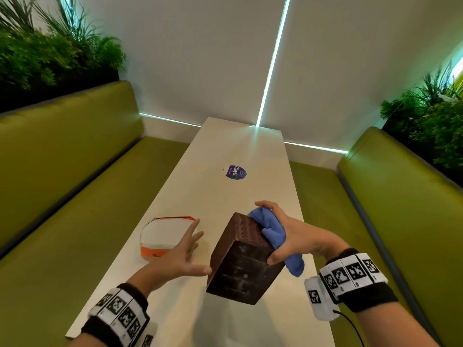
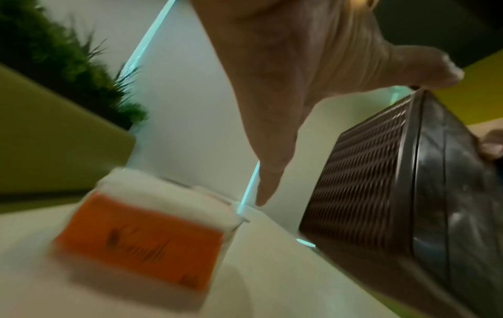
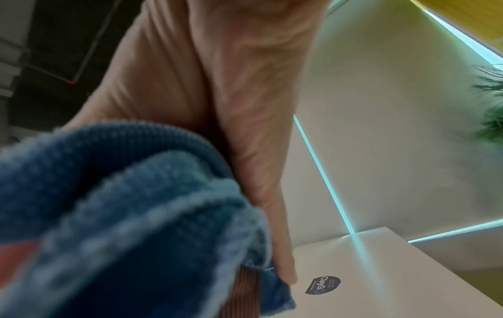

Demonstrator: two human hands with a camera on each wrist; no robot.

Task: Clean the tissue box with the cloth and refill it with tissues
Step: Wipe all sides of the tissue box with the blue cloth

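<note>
A dark brown tissue box (image 1: 240, 259) with a ribbed side is held tilted above the table (image 1: 250, 151), its smooth end face toward me. My right hand (image 1: 288, 234) grips it with a blue cloth (image 1: 273, 234) bunched between palm and box; the thumb hooks the near edge. The cloth (image 3: 122, 215) fills the right wrist view. My left hand (image 1: 183, 254) is spread with straight fingers just left of the box (image 2: 381, 193), thumb tip near its lower corner. An orange and white tissue pack (image 1: 164, 237) lies on the table under the left fingers; it also shows as the blurred pack (image 2: 141, 236).
A round purple sticker (image 1: 234, 172) lies on the table further out. Green bench seats (image 1: 75, 196) flank the table on both sides, with plants (image 1: 50, 53) behind them. A white wall closes off the far end.
</note>
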